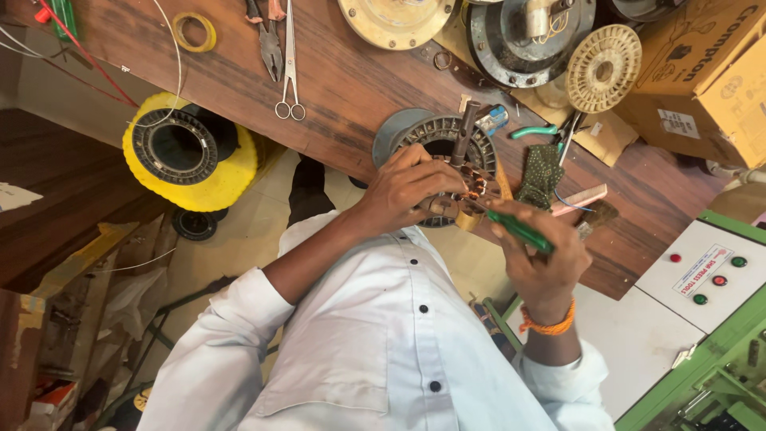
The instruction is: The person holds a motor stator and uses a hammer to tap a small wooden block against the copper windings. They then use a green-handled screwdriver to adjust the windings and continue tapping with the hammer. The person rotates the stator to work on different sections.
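Wooden worktop [351, 96] runs slantwise across the view, with floor and clutter below its near edge. Nearest, over that edge, the left hand [407, 187] has its fingers closed round the rim of one round stator [447, 136], holding it tilted just off the worktop. Right beside it, the right hand [542, 255], with an orange thread at the wrist, has its fingers wrapped round one green-handled tool [519, 230] whose tip points into the stator's slots.

Copper coils [476, 185] show only in the part of the ring next to the tool. The slots farther round look dark and bare, so the winding seems begun but far from finished. How many slots are filled I cannot tell, since the hands cover much of the ring.

Just past the hands lie one green cloth [542, 172], one pink comb [581, 199] and one green-handled plier [536, 130]. Beyond the near edge, off to the left, sits one yellow-ringed stator [179, 152]. At the right stands one white panel [702, 275] with four buttons, two red and two green.

Toward the far edge lie one pair of scissors [289, 60], one plier [270, 40], one yellow tape roll [194, 32], one cream slotted disc [602, 68] and two metal covers [396, 17]. Cardboard boxes [710, 80] fill the far right corner.
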Motion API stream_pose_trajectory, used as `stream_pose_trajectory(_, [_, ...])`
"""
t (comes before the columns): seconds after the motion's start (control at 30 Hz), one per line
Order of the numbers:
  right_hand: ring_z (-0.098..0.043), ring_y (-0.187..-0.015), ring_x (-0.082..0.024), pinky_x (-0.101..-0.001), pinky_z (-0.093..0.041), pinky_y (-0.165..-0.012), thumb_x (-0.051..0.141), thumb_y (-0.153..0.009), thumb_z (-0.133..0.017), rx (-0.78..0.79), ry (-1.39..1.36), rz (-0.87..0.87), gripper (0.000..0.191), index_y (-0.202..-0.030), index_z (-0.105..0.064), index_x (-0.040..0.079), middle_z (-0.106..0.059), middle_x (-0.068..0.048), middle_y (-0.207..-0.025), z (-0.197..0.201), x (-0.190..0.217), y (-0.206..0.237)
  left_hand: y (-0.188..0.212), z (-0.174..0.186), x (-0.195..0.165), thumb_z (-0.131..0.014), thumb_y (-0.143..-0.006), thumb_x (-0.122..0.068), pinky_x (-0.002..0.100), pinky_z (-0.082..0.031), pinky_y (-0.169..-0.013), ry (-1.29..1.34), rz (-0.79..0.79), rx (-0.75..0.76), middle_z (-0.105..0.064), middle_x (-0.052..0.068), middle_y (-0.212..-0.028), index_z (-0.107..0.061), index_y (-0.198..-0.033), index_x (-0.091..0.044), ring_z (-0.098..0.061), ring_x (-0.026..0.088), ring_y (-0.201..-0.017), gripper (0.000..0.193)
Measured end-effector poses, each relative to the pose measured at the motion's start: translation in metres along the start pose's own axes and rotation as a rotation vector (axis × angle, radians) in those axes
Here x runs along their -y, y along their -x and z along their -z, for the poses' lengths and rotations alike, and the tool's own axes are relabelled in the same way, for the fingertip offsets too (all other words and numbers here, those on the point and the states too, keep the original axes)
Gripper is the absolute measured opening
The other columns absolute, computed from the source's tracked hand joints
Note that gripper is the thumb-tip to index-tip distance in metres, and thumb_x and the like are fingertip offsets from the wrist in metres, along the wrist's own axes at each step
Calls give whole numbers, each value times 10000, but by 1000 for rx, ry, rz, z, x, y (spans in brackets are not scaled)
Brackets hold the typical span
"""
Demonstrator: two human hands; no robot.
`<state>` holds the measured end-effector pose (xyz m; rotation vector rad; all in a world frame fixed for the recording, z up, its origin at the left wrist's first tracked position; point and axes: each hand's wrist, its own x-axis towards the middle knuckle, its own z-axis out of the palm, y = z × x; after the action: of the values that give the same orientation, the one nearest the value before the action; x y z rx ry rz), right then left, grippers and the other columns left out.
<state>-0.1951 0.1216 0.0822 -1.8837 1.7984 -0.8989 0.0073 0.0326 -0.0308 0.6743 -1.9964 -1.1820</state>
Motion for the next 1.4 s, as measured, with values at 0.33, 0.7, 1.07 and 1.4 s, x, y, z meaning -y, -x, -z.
stream_pose_trajectory(0.33, [-724,-1145,-343,-414,-622,-960,-135,-987,-673,-322,-264,-154,402,-1170,-350,19,-674,-284,-1113,-43,12,41,2,-5,-1,-852,-800,-245,336,-473,-905,-49,0,-20,-705,-97,-1146,-742,-1246,-234,-551,187,-968,459])
stream_pose_trajectory(0.7, [-728,-1108,-232,-335,-609,-967,-31,-1038,-686,-231,-446,-492,359,-1277,-420,-4,-711,-202,-1186,-17,20,-4,-5,1,-3,-819,-741,-19,344,-488,-903,37,46,-24,-726,-28,-1174,-751,-1198,-159,-562,214,-959,482])
stream_pose_trajectory(1.07, [-746,-1073,-257,-388,-642,-915,-34,-1027,-700,-265,-487,-499,317,-1246,-472,-3,-702,-200,-1163,-6,12,7,-1,-3,-1,-839,-805,-139,358,-484,-919,2,8,-39,-718,-22,-1169,-742,-1166,-151,-592,217,-1020,374])
stream_pose_trajectory(1.4, [-749,-1026,-284,-413,-621,-866,-29,-1043,-748,-484,-519,-351,353,-1208,-443,38,-669,-162,-1075,4,14,43,7,-6,0,-830,-829,-149,372,-468,-931,-25,-3,-26,-713,-23,-1168,-737,-1142,-138,-590,228,-1026,327])
